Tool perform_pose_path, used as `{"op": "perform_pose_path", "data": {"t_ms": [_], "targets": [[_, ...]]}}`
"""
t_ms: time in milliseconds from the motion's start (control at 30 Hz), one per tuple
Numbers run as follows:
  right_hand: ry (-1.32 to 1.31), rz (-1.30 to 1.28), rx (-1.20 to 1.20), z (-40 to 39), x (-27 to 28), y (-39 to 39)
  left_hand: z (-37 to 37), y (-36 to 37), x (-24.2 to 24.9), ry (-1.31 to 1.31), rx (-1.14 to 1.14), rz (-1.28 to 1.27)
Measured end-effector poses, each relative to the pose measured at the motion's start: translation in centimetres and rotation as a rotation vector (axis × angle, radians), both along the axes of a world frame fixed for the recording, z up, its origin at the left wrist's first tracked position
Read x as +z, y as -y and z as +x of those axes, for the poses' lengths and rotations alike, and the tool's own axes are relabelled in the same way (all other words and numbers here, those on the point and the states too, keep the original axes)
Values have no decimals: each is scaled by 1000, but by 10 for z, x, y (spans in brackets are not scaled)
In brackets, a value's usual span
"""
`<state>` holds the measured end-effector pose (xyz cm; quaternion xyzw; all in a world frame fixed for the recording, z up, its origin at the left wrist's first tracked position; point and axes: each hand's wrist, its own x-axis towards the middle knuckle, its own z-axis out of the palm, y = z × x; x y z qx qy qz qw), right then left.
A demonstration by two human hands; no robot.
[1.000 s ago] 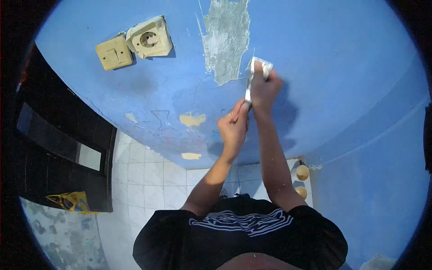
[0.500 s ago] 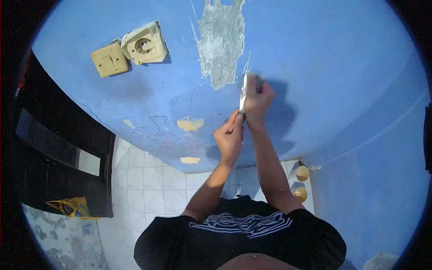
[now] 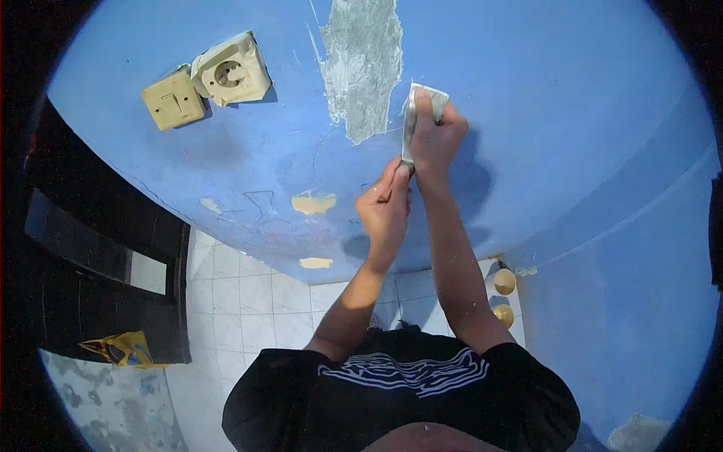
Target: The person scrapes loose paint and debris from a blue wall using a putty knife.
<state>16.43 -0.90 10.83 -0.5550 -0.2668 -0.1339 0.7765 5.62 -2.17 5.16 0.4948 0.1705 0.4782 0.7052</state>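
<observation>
A scraper (image 3: pixel 409 139) with a flat metal blade is held up against the blue wall (image 3: pixel 542 151). Its handle end is pinched in my left hand (image 3: pixel 385 207). Higher up, my right hand (image 3: pixel 437 147) grips the blade, thumb laid along its face; a pale corner of the blade shows past the fingers. Just left of the blade's upper end is a rough grey bare patch (image 3: pixel 363 71) where the paint is gone. Much of the handle is hidden by my fingers.
A yellowed light switch (image 3: pixel 173 99) and a loose-looking socket (image 3: pixel 230 71) sit on the wall at upper left. Lower are cream patches (image 3: pixel 313 203). Two round containers (image 3: pixel 504 282) stand on the tiled floor (image 3: pixel 256 294). A yellow bag (image 3: pixel 124 349) lies by the dark door (image 3: pixel 90 279).
Both hands have moved slightly up the wall with the scraper. The blade has turned, so more of its flat face shows now. The view has shifted a little.
</observation>
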Motion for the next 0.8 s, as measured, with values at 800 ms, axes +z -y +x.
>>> {"op": "perform_pose_path", "data": {"t_ms": [800], "targets": [[-89,46,59,-12,-43,-3,-13,8,-35,-87,66,30]]}}
